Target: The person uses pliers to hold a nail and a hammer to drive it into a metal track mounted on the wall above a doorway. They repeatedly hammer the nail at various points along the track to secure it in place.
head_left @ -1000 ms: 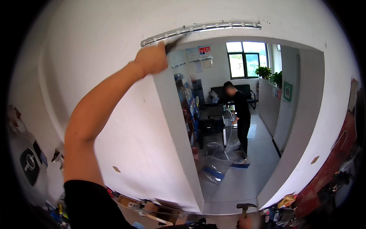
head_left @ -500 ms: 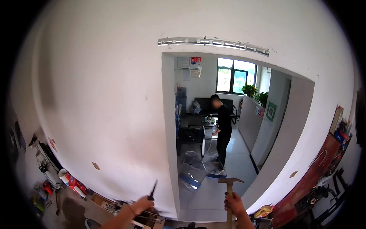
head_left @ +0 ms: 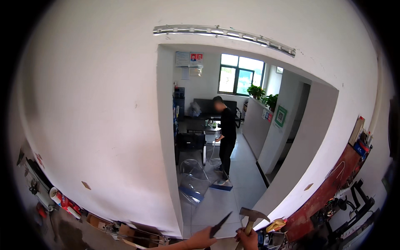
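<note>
My right hand (head_left: pixel 247 239), low in the view right of the middle, is wrapped round the wooden handle of a claw hammer (head_left: pixel 255 214), its metal head up. Just left of it, my left hand (head_left: pixel 203 239) grips a dark pointed tool (head_left: pixel 221 224), whose tip slants up and right toward the hammer head without touching it. The tool's exact kind does not show. Ahead of both hands is a doorway. A silver metal strip with slots (head_left: pixel 225 33) is fixed on the white wall above the opening.
Beyond the doorway a person in black (head_left: pixel 227 133) stands beside clear plastic sheeting (head_left: pixel 193 183) on the tiled floor. A cardboard box (head_left: pixel 139 236) sits at the wall's foot on the left. To the right stands a red cabinet or bench (head_left: pixel 321 191) with clutter on it.
My left hand has moved right with the pointed tool, which now leans toward the hammer. The hammer is lower in view. The view has shifted, so the doorway appears farther left and higher.
</note>
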`<act>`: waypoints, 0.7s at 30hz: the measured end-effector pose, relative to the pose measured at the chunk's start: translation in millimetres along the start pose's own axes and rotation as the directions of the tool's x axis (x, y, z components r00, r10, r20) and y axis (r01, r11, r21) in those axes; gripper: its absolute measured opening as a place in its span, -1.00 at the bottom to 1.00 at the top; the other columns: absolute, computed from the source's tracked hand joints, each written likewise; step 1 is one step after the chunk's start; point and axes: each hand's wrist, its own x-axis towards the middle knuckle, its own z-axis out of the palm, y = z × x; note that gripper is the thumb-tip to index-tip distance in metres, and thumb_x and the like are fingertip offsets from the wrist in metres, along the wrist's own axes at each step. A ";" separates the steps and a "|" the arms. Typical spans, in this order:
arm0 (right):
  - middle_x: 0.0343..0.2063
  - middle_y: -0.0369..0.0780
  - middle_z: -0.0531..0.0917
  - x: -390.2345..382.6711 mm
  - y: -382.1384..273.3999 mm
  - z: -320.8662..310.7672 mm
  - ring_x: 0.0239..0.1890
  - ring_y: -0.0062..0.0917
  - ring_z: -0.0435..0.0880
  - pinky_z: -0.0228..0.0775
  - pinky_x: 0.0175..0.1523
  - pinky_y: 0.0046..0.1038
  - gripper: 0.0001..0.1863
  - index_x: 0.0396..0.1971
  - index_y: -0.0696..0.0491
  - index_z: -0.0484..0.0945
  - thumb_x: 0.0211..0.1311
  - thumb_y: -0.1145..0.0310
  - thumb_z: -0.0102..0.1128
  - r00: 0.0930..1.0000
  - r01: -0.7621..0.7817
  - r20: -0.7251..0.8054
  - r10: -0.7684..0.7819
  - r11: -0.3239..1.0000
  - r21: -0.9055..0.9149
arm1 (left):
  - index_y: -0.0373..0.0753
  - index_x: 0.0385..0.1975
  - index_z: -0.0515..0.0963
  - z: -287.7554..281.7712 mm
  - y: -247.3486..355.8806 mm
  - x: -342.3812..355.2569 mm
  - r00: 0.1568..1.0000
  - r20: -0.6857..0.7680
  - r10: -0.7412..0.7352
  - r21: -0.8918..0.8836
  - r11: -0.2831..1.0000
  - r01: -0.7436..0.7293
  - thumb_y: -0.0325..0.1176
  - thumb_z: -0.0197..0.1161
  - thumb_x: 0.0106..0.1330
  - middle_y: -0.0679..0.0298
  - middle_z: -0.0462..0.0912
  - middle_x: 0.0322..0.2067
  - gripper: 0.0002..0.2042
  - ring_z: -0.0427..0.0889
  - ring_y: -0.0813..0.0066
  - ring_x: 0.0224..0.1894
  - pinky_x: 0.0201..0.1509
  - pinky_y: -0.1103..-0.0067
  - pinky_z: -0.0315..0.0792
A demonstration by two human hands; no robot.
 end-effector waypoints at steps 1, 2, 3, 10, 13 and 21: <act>-0.55 -0.29 0.63 1.0 -16.3 9.4 -0.56 -0.62 0.56 0.44 -0.45 -0.49 -0.72 -0.29 0.18 0.61 0.26 0.26 0.43 0.998 0.063 -0.026 -0.062 0.996 0.055 | -0.40 0.28 0.30 -1.8 30.5 4.2 0.999 0.043 0.031 0.006 0.999 -0.032 -0.05 0.27 0.25 -0.25 0.58 0.04 -0.30 0.60 -0.24 0.07 0.21 0.18 0.46; -0.57 -0.29 0.61 3.1 -29.8 19.9 -0.57 -0.64 0.56 0.42 -0.48 -0.51 -0.73 -0.32 0.18 0.58 0.27 0.29 0.43 0.991 0.131 -0.052 -0.126 0.985 0.109 | -0.36 0.32 0.25 2.8 48.1 9.1 0.993 0.046 0.105 0.028 0.994 -0.106 -0.01 0.26 0.28 -0.23 0.56 0.07 -0.28 0.60 -0.23 0.08 0.20 0.17 0.46; -0.58 -0.30 0.59 5.6 -38.6 26.5 -0.58 -0.65 0.57 0.41 -0.50 -0.54 -0.74 -0.34 0.17 0.56 0.28 0.31 0.43 0.978 0.202 -0.079 -0.191 0.966 0.162 | -0.32 0.36 0.21 6.1 62.8 13.1 0.983 0.047 0.177 0.051 0.982 -0.180 0.03 0.26 0.31 -0.20 0.54 0.11 -0.25 0.59 -0.22 0.09 0.20 0.16 0.47; -0.55 -0.31 0.62 34.4 -14.0 -6.7 -0.51 -0.59 0.59 0.46 -0.39 -0.46 -0.73 -0.39 0.14 0.57 0.04 0.38 0.54 0.900 0.185 -0.388 -0.201 0.980 -0.077 | -0.29 0.36 0.26 -0.5 106.6 46.5 0.875 0.403 0.268 0.327 0.851 -0.411 0.11 0.22 0.38 -0.15 0.52 0.14 -0.28 0.60 -0.16 0.10 0.20 0.17 0.47; -0.47 -0.24 0.68 38.1 13.6 -53.7 -0.47 -0.57 0.59 0.46 -0.37 -0.49 -0.69 -0.23 0.22 0.62 0.26 0.27 0.42 0.896 0.079 -0.411 -0.170 0.971 -0.227 | -0.29 0.25 0.45 -81.7 133.3 88.0 0.842 0.213 0.496 0.238 0.810 -0.537 0.10 0.15 0.46 -0.05 0.52 0.16 -0.41 0.60 -0.08 0.13 0.21 0.22 0.48; -0.46 -0.26 0.58 37.3 65.4 -111.5 -0.50 -0.55 0.51 0.36 -0.45 -0.44 -0.79 -0.16 0.21 0.53 0.22 0.54 0.27 0.857 0.191 -0.475 -0.199 0.979 -0.066 | -0.18 -0.19 0.64 -456.2 317.0 108.7 -0.321 -0.368 0.873 0.907 0.412 0.082 -0.26 0.34 0.33 0.24 0.58 -0.33 -0.83 0.61 0.24 -0.24 -0.15 0.37 0.52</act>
